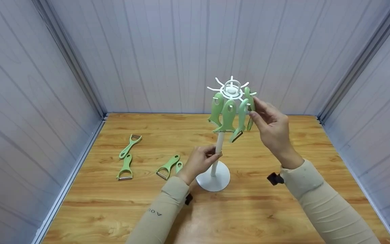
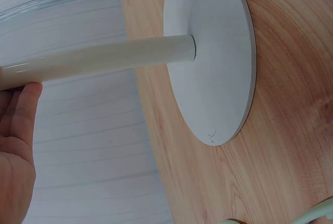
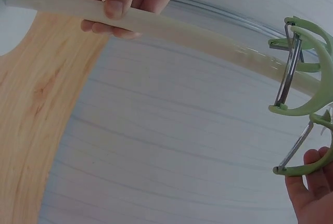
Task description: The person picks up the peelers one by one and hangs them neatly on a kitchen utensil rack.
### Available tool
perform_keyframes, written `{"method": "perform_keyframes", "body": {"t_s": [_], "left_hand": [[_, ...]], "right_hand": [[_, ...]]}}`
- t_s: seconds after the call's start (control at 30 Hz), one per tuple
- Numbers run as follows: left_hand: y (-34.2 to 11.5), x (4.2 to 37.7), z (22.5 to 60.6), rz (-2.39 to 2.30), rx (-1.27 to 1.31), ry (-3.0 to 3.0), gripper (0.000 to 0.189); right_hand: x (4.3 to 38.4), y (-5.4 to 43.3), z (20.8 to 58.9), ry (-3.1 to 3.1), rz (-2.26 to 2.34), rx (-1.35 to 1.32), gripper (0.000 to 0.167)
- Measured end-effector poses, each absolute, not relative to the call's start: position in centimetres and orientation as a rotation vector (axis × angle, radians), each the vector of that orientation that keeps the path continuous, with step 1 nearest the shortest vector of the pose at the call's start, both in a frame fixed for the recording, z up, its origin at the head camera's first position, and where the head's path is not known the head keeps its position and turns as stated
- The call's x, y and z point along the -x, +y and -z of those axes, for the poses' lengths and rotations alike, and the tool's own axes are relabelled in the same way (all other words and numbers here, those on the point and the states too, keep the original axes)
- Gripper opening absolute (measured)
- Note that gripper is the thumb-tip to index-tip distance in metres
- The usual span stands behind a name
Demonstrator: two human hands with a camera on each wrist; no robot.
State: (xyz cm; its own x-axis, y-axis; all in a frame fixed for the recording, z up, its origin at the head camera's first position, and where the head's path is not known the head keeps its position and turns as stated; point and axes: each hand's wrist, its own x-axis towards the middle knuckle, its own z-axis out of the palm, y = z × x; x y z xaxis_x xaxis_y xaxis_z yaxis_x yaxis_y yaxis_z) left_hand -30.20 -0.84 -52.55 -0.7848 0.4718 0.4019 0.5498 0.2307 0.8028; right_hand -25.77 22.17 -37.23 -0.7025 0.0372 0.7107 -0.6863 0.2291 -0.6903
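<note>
A white stand with a pole (image 1: pixel 219 144), a round base (image 2: pixel 213 94) and a ring of hooks (image 1: pixel 231 90) stands on the table. My left hand (image 1: pixel 200 161) grips the pole partway up; in the right wrist view its thumb and fingers (image 3: pixel 120 5) wrap the pole. Several green vegetable peelers hang from the hooks by their handle holes, among them a front peeler (image 1: pixel 228 117). At the stand's right side, my right hand (image 1: pixel 273 127) pinches another vegetable peeler (image 1: pixel 248 93) by its handle, close to a hook. That peeler's blade end (image 3: pixel 302 169) shows beside the fingers.
Two green peelers lie at the table's left, an upper one (image 1: pixel 129 147) and a lower one (image 1: pixel 126 169). Another peeler (image 1: pixel 169 166) lies left of the base, beside one partly hidden by my left arm. Pale panel walls (image 1: pixel 154 57) enclose the wooden table (image 1: pixel 249 217).
</note>
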Motion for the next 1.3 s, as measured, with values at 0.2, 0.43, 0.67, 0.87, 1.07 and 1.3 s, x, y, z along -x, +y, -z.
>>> {"method": "perform_keyframes", "body": {"t_s": [0.2, 0.43, 0.67, 0.87, 1.07, 1.3], "left_hand": [[-0.7, 30.1, 52.5, 1.636, 0.996, -2.408, 0.019], [-0.9, 30.0, 52.5, 1.641, 0.987, -2.422, 0.021], [-1.0, 30.0, 52.5, 1.653, 0.982, -2.430, 0.021], [-1.1, 29.7, 52.4, 1.654, 0.977, -2.435, 0.020], [-0.9, 29.3, 51.7, 1.620, 0.977, -2.467, 0.020], [-1.1, 29.1, 51.0, 1.621, 0.946, -2.586, 0.025]], "right_hand": [[26.3, 22.4, 37.6, -1.896, -1.583, -0.654, 0.040], [27.2, 22.3, 37.7, -1.920, -1.675, -0.644, 0.039], [27.8, 22.2, 38.0, -1.887, -1.773, -0.648, 0.036], [28.0, 22.3, 38.4, -1.882, -1.761, -0.687, 0.038], [27.7, 22.7, 39.1, -1.878, -1.776, -0.637, 0.036], [27.2, 23.2, 40.8, -1.894, -1.796, -0.551, 0.039]]}}
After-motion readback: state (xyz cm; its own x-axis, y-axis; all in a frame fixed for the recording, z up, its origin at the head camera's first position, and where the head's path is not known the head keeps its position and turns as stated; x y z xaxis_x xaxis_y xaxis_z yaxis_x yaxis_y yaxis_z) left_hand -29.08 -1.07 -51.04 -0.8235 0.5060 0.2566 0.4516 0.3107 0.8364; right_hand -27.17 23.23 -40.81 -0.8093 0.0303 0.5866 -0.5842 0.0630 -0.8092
